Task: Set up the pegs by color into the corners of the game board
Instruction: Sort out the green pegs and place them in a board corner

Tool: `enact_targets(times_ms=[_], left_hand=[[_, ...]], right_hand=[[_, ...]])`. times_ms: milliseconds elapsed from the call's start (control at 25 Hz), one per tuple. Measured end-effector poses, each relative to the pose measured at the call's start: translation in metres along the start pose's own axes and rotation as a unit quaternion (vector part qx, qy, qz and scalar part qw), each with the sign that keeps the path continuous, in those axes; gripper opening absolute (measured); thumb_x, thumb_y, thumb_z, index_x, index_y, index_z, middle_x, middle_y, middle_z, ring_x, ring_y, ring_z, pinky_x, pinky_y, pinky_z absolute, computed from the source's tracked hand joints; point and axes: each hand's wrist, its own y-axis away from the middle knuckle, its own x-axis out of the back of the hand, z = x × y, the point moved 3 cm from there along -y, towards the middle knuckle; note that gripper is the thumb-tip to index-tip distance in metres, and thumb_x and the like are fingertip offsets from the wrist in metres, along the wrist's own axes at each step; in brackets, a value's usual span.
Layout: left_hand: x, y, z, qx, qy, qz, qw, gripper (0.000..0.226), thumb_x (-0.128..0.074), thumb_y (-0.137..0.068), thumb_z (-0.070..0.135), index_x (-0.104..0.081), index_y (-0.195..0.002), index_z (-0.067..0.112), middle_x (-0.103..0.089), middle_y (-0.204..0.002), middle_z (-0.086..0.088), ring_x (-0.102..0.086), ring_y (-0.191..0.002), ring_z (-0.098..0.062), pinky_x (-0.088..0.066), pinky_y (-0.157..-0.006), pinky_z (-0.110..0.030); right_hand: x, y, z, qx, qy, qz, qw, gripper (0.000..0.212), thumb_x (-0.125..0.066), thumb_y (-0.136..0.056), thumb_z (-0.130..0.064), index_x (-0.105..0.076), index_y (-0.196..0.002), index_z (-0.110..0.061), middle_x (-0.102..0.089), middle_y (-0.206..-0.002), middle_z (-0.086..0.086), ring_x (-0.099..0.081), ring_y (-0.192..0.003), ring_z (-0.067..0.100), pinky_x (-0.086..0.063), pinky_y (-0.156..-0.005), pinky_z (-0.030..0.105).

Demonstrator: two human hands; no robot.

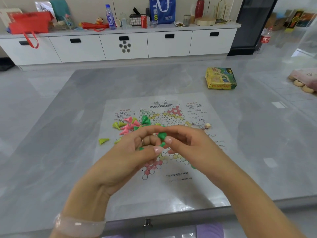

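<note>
1. Green plastic is what's being sorted right now: a dark green peg [162,135] is pinched at the fingers of the right hand [187,143], and a couple more green pegs are cupped in the curled fingers of the left hand [132,152], both held just above the middle of the game board [197,186].
2. Step judged to be in hand: greens being gathered, nothing yet seated in a corner. Printed corners look bare.
3. Loose pile of pegs [130,125] is left on the board's far-left part: pink, lime and dark green mixed together, most tipped over. One lime peg [103,141] lies on its side just off the sheet, on the desk [51,134].
4. Next move probably calls for each peg to be stood base-down on a green-tinted circle.
5. Pegs are small glossy cones, light and easily toppled. Board is a thin, flat printed sheet, shiny. Desk is polished grey, stone-look, so slipping could be expected.
6. Yellow-green cardboard box [221,78] sits well apart, far right.
</note>
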Motion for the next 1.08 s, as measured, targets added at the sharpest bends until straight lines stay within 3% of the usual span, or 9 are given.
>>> enact_targets(times_ms=[120,240,360,480,600,760,840,960,1080], left_hand=[[-0.003,-0.002,-0.001,-0.006,0.013,-0.015,1.0,0.038,-0.058,-0.07,0.004,-0.065,-0.103,0.019,-0.057,-0.07,0.001,-0.05,-0.06,-0.006,-0.044,-0.054,-0.016],[-0.003,-0.003,-0.001,-0.01,-0.011,-0.019,1.0,0.037,-0.06,-0.07,0.006,-0.069,-0.098,0.028,-0.059,-0.078,-0.002,-0.053,-0.062,-0.005,-0.045,-0.057,-0.015],[-0.004,-0.004,-0.004,-0.01,-0.057,-0.018,0.998,0.039,-0.061,-0.071,0.009,-0.065,-0.106,0.028,-0.06,-0.087,-0.006,-0.056,-0.068,-0.003,-0.047,-0.062,-0.015],[-0.005,-0.005,-0.005,-0.008,-0.067,-0.007,0.998,0.043,-0.061,-0.072,0.011,-0.062,-0.111,0.028,-0.059,-0.079,0.001,-0.054,-0.064,-0.003,-0.045,-0.06,-0.015],[-0.002,-0.006,-0.004,-0.003,-0.078,0.025,0.997,0.04,-0.064,-0.078,0.008,-0.059,-0.11,0.032,-0.057,-0.069,0.009,-0.049,-0.059,-0.005,-0.043,-0.057,-0.017],[0.007,-0.006,-0.005,0.006,-0.101,0.065,0.993,0.038,-0.056,-0.084,0.001,-0.057,-0.108,0.03,-0.056,-0.063,0.014,-0.048,-0.057,-0.003,-0.042,-0.055,-0.013],[0.007,-0.005,-0.005,0.011,-0.106,0.066,0.992,0.036,-0.056,-0.084,0.002,-0.057,-0.108,0.03,-0.056,-0.063,0.014,-0.049,-0.057,-0.003,-0.042,-0.055,-0.013],[0.006,-0.006,-0.007,0.018,-0.132,0.069,0.989,0.035,-0.057,-0.084,0.006,-0.058,-0.107,0.032,-0.056,-0.065,0.014,-0.051,-0.059,-0.001,-0.043,-0.056,-0.011],[0.006,-0.007,-0.009,0.025,-0.196,0.082,0.977,0.028,-0.059,-0.085,0.012,-0.06,-0.101,0.036,-0.056,-0.071,0.015,-0.053,-0.065,0.002,-0.044,-0.06,-0.008]], right_hand=[[0.0,0.003,-0.005,-0.011,-0.088,-0.002,0.996,0.019,-0.06,-0.083,-0.011,-0.067,-0.097,-0.023,-0.073,-0.079,-0.006,-0.067,-0.075,0.003,-0.049,-0.063,0.009],[-0.001,0.005,-0.008,-0.007,-0.084,0.0,0.996,0.017,-0.062,-0.08,-0.017,-0.067,-0.091,-0.029,-0.072,-0.07,-0.012,-0.064,-0.066,-0.004,-0.042,-0.052,0.004],[0.0,0.003,-0.005,-0.008,-0.049,0.029,0.998,0.015,-0.063,-0.081,-0.018,-0.069,-0.091,-0.027,-0.072,-0.075,-0.005,-0.062,-0.064,-0.003,-0.045,-0.057,0.006],[0.001,0.002,-0.002,-0.005,-0.019,0.051,0.998,0.019,-0.06,-0.084,-0.019,-0.067,-0.092,-0.034,-0.072,-0.079,0.005,-0.061,-0.066,0.004,-0.048,-0.061,0.012],[0.015,0.0,0.003,-0.016,-0.021,0.095,0.995,0.022,-0.056,-0.086,-0.018,-0.06,-0.102,-0.033,-0.073,-0.078,-0.007,-0.065,-0.069,0.002,-0.052,-0.07,0.015],[0.05,0.002,0.009,0.0,-0.047,0.184,0.982,0.012,-0.05,-0.09,-0.016,-0.059,-0.084,-0.019,-0.073,-0.076,0.005,-0.069,-0.07,0.018,-0.055,-0.067,0.026],[0.059,0.004,0.012,0.013,-0.013,0.207,0.978,0.016,-0.05,-0.09,-0.017,-0.062,-0.08,-0.016,-0.071,-0.073,0.007,-0.069,-0.07,0.02,-0.057,-0.064,0.025],[0.06,0.004,0.017,0.027,0.135,0.2,0.97,0.016,-0.057,-0.086,-0.02,-0.067,-0.073,-0.024,-0.068,-0.075,-0.005,-0.063,-0.072,0.006,-0.05,-0.068,0.012],[0.058,0.005,0.019,0.011,0.208,0.179,0.962,0.016,-0.061,-0.083,-0.016,-0.068,-0.071,-0.021,-0.064,-0.07,-0.011,-0.056,-0.062,-0.004,-0.041,-0.057,0.004]])
